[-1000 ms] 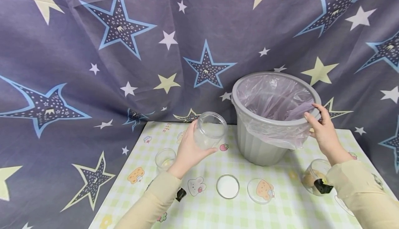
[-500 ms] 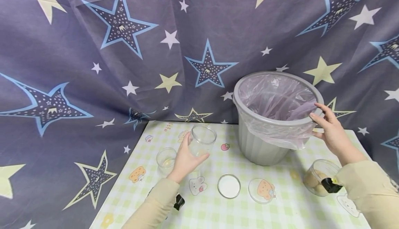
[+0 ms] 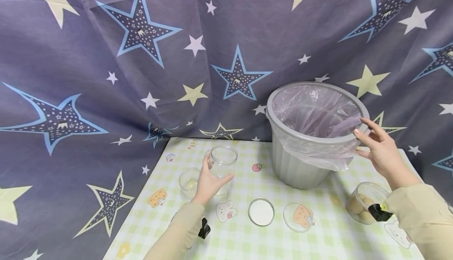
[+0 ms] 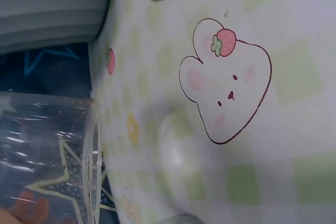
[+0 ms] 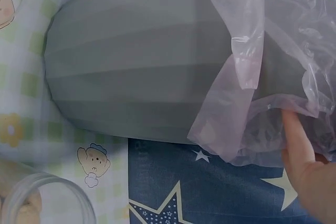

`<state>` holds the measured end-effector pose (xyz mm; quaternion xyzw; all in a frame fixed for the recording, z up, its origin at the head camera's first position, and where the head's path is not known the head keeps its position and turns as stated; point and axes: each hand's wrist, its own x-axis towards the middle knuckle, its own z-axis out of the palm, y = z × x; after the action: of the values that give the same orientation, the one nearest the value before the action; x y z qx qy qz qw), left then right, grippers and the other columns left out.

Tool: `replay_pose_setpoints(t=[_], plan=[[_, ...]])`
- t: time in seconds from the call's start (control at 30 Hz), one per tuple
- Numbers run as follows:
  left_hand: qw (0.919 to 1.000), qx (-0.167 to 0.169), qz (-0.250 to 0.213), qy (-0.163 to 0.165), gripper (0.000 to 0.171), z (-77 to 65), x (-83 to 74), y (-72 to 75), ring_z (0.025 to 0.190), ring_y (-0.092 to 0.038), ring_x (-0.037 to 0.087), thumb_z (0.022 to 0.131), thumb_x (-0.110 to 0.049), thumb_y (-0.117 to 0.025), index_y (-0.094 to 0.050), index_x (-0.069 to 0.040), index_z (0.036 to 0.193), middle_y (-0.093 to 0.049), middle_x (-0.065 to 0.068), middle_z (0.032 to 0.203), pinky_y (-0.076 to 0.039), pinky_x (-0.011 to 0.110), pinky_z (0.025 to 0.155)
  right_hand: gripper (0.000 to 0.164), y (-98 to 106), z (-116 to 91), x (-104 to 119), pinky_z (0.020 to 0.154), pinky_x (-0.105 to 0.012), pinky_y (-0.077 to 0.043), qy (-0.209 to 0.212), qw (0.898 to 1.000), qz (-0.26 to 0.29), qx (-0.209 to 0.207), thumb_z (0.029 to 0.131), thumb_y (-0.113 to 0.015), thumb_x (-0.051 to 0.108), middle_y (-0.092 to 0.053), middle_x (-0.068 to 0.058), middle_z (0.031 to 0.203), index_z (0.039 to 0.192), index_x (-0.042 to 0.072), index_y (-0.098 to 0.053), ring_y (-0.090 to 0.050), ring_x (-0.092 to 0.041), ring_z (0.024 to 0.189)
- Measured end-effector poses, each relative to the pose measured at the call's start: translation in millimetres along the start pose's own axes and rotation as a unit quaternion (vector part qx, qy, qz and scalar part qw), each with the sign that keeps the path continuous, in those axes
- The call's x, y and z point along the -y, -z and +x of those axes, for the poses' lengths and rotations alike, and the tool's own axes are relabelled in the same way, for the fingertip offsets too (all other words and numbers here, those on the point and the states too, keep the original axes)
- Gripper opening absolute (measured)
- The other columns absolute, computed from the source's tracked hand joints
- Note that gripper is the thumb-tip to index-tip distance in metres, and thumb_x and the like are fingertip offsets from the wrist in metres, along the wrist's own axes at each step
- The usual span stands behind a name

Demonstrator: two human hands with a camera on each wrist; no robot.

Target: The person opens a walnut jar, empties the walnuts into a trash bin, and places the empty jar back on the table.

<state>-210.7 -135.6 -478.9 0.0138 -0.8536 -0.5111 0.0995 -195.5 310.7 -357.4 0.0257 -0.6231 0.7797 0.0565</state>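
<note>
My left hand (image 3: pixel 209 185) holds a clear jar (image 3: pixel 224 163) upright by its side, thumb towards me. In the left wrist view, the jar's lower end (image 4: pixel 92 166) appears a little above the tablecloth, and fingers show through its wall. Just left of it stands another clear jar (image 3: pixel 188 185) with something pale yellow at its bottom. My right hand (image 3: pixel 385 153) grips the right rim of a grey trash bin (image 3: pixel 297 169), fingers over the edge. A translucent pinkish bag (image 3: pixel 315 110) lines the bin and folds over its rim; in the right wrist view the bag (image 5: pixel 226 108) hangs loose beside the hand.
A white lid (image 3: pixel 261 212) with a metallic rim and a clear disc (image 3: pixel 298 217) lie at the table's middle. Below my right forearm, a clear jar (image 3: pixel 366 205) contains several round tan items. A star-patterned cloth (image 3: pixel 170 75) hangs behind the checked tablecloth (image 3: pixel 276 244).
The left hand has carried its clear jar down and to the left, away from the bin, and turned it more upright. My right hand stays on the bin's rim.
</note>
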Motion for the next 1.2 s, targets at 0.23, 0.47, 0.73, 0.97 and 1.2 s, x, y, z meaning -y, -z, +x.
replay_pose_setpoints(t=[0.23,0.47,0.73,0.97,1.2], plan=[[0.9990,0.006,-0.045,0.001,0.107,9.1,13.0,-6.7,0.133,-0.036,0.041,0.064,-0.024,-0.088,-0.020,-0.015,0.147,-0.036,0.025,0.145,-0.030,0.056,0.109,0.044,0,-1,-1,0.062,-0.019,-0.055,-0.001,1.000,0.010,0.003,0.094,-0.055,0.010,-0.044,0.007,0.089,0.132,0.031,-0.046,-0.054,0.003,0.086],[0.9980,0.002,-0.060,0.020,0.110,14.1,22.0,-14.1,0.134,-0.034,0.043,0.064,-0.022,-0.088,-0.017,-0.015,0.148,-0.033,0.029,0.145,-0.027,0.057,0.110,0.043,1,-2,-3,0.062,-0.020,-0.056,0.000,1.000,0.028,0.009,0.095,-0.054,0.009,-0.044,0.006,0.096,0.131,0.031,-0.047,-0.056,0.001,0.085],[0.9979,0.006,-0.061,0.022,0.110,17.9,29.2,-20.8,0.135,-0.031,0.045,0.065,-0.025,-0.087,-0.015,-0.016,0.149,-0.030,0.029,0.147,-0.025,0.058,0.110,0.041,0,0,-3,0.061,-0.022,-0.056,0.012,0.999,0.042,0.015,0.095,-0.053,0.005,-0.052,0.008,0.094,0.127,0.029,-0.050,-0.059,-0.001,0.082],[0.9977,0.013,-0.063,0.020,0.111,21.8,35.4,-27.4,0.135,-0.031,0.046,0.066,-0.026,-0.087,-0.014,-0.011,0.148,-0.029,0.031,0.147,-0.026,0.058,0.110,0.038,-3,1,-3,0.060,-0.025,-0.057,0.026,0.997,0.071,0.019,0.094,-0.054,0.004,-0.053,0.005,0.090,0.124,0.027,-0.054,-0.061,-0.004,0.079],[0.9978,0.013,-0.058,0.030,0.109,22.3,39.7,-29.0,0.135,-0.031,0.046,0.066,-0.024,-0.086,-0.015,-0.012,0.148,-0.029,0.032,0.147,-0.026,0.056,0.111,0.038,-4,1,-5,0.061,-0.028,-0.058,0.030,0.995,0.091,0.011,0.093,-0.054,0.002,-0.036,0.001,0.106,0.123,0.026,-0.055,-0.059,-0.005,0.080]])
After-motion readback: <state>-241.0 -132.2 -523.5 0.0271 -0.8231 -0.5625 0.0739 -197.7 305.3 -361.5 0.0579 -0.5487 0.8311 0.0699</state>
